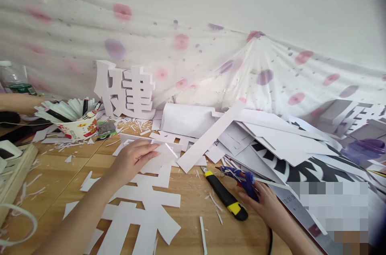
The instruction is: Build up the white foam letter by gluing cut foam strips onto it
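Observation:
My left hand (131, 160) is closed, with thumb and fingers pinching a white foam board piece (164, 151) above the table. Below it lies a large white cut-out character (144, 198), flat on the wood. My right hand (268, 202) grips a blue hot glue gun (247, 180) by its handle. Its nozzle points left, and a pale glue stick comes out of the back. Just left of the gun lies a black and yellow utility knife (224, 194). A long white strip (211, 138) leans across the papers between my hands.
A standing white character (125, 88) is at the back. A paper bowl (78, 126) holds glue sticks and pens. Sheets with black print (297, 166) are piled right, near a phone (289, 202). Another person's arm (19, 103) reaches in at left. Scraps litter the wooden table (75, 174).

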{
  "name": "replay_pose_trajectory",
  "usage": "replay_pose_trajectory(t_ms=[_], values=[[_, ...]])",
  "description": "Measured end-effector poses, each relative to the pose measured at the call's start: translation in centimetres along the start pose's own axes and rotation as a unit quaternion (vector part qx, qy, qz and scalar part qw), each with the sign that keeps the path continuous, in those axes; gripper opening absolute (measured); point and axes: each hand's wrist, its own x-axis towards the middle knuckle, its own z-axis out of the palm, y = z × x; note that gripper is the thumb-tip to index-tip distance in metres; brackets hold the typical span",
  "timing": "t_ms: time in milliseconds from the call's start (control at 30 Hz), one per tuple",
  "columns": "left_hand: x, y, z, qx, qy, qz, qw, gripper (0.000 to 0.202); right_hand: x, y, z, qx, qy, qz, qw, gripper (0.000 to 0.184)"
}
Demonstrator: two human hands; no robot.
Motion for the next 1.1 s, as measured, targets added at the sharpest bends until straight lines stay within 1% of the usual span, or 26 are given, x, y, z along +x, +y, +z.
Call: replay_pose_trajectory(t_ms=[33,67,100,133,167,233,267,333,400,467,500,533,567,600,633,667,733,800,833,867,933,967,1033,1100], values=[[0.2,0.2,-0.4,0.018,-0.020,0.023,0.999,0.025,-1.1,0.0,-0.6,-0.039,0.025,0.002,0.999,0.061],[0.3,0.3,-0.7,0.033,-0.040,0.041,0.998,0.025,-2.3,-0.3,-1.2,-0.070,0.034,0.001,0.997,0.061],[0.5,0.5,-1.0,0.045,-0.060,0.058,0.996,0.026,-3.4,-1.0,-2.0,-0.085,0.028,-0.007,0.996,0.057],[0.6,0.6,-1.2,0.055,-0.079,0.073,0.993,0.027,-4.3,-2.1,-2.7,-0.082,0.008,-0.036,0.996,0.050],[0.7,0.8,-1.4,0.062,-0.099,0.088,0.989,0.027,-5.1,-3.8,-3.4,-0.063,-0.033,-0.084,0.994,0.044],[0.9,1.3,-1.4,0.074,-0.143,0.113,0.981,0.027,-5.6,-8.1,-4.2,-0.005,-0.092,-0.168,0.981,0.038],[1.0,1.5,-1.4,0.079,-0.164,0.123,0.976,0.027,-5.4,-10.6,-4.2,0.024,-0.089,-0.192,0.977,0.035],[1.1,2.0,-1.1,0.088,-0.199,0.136,0.967,0.027,-4.1,-15.4,-3.2,0.072,-0.090,-0.222,0.968,0.031],[1.0,2.3,-0.8,0.097,-0.224,0.140,0.960,0.026,-2.2,-19.2,-1.3,0.099,-0.091,-0.235,0.963,0.026],[0.8,2.3,-0.7,0.104,-0.239,0.130,0.957,0.024,-0.5,-21.5,0.9,0.115,-0.104,-0.251,0.955,0.020],[0.7,2.2,-0.7,0.106,-0.244,0.120,0.956,0.024,0.2,-22.1,1.8,0.110,-0.110,-0.258,0.953,0.010],[0.6,2.1,-0.8,0.105,-0.248,0.109,0.957,0.023,0.7,-22.5,2.7,0.102,-0.108,-0.266,0.952,0.007],[0.5,1.9,-1.0,0.099,-0.247,0.097,0.959,0.022,1.1,-22.7,3.3,0.098,-0.103,-0.274,0.951,0.013],[0.5,1.6,-1.3,0.089,-0.233,0.082,0.965,0.022,1.3,-22.8,3.9,0.097,-0.094,-0.280,0.950,0.018],[0.4,1.2,-1.7,0.075,-0.207,0.064,0.973,0.023,1.5,-22.8,4.3,0.102,-0.084,-0.284,0.950,0.020],[0.3,0.8,-2.2,0.063,-0.167,0.041,0.983,0.026,1.6,-22.7,4.7,0.114,-0.077,-0.283,0.949,0.021],[-0.1,-0.3,-3.2,0.048,-0.053,-0.024,0.997,0.029,1.7,-22.5,5.4,0.135,-0.069,-0.272,0.950,0.024],[-0.8,-1.7,-3.8,0.051,0.061,-0.100,0.992,0.025,1.8,-22.4,6.3,0.143,-0.067,-0.256,0.954,0.027],[-1.3,-2.4,-3.8,0.046,0.101,-0.139,0.984,0.023,1.9,-22.3,6.7,0.143,-0.066,-0.253,0.955,0.029],[-1.9,-3.2,-3.7,0.037,0.128,-0.180,0.975,0.023,2.1,-22.3,7.2,0.141,-0.066,-0.252,0.955,0.029],[-3.1,-4.5,-3.1,0.000,0.146,-0.262,0.954,0.026,2.3,-22.3,8.0,0.133,-0.068,-0.255,0.955,0.028],[-3.6,-5.0,-2.6,-0.023,0.153,-0.292,0.944,0.027,2.4,-22.4,8.3,0.127,-0.070,-0.257,0.955,0.027],[-4.4,-5.6,-1.8,-0.069,0.163,-0.329,0.928,0.028,2.4,-22.7,8.7,0.114,-0.076,-0.262,0.955,0.024],[-4.8,-5.7,-1.3,-0.101,0.163,-0.348,0.918,0.030,2.4,-23.0,8.8,0.101,-0.081,-0.265,0.956,0.021]])
